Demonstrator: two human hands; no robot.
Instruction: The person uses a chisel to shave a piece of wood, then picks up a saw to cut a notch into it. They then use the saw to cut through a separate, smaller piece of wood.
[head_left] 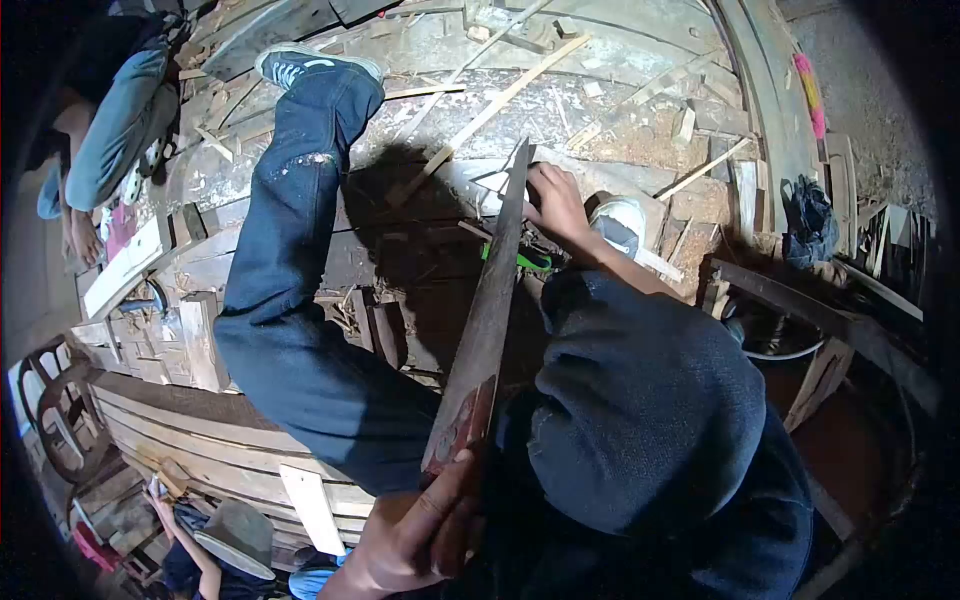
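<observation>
My left hand point(415, 540), at the bottom, is closed round the handle end of a handsaw point(492, 300). Its long dark blade points up and away from me, with a worn red-brown part point(462, 428) near my fingers. My right hand point(560, 205) reaches round the outside of my bent right knee point(650, 400). Its fingers curl close beside the blade's far end; I cannot tell what they hold. A whitish piece point(488, 190) lies by the blade there. A bright green object point(525, 257) sits below this hand, partly behind the blade.
Wood strips point(510, 105) and offcuts litter the plank floor point(640, 40). My left leg point(290, 230) stretches out at left. Another person point(125, 130) sits at upper left, and one in a hat point(235, 540) is at lower left. A dark plastic bag point(810, 222) lies at right.
</observation>
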